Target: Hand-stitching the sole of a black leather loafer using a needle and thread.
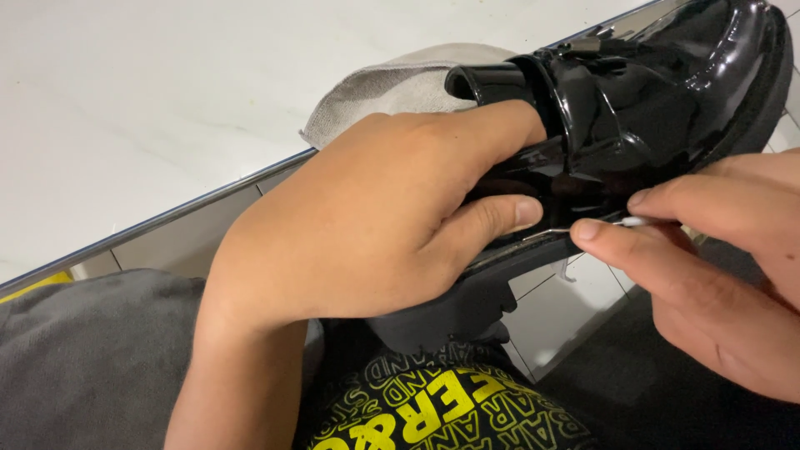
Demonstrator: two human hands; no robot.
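The glossy black loafer (633, 100), stiff and likely slippery, is in the lap: left hand (367, 225) clamps its opening, the safest grip; right hand (717, 258) pinches 1 thin white stick (632, 222) at the welt

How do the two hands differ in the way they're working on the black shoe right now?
The left hand wraps the glossy black shoe with fingers tucked inside its opening and thumb along the side; the right hand stays outside it. The left grips broadly, while the right pinches a thin white-tipped tool at the seam above the sole. Both are bare and meet at the shoe's side.
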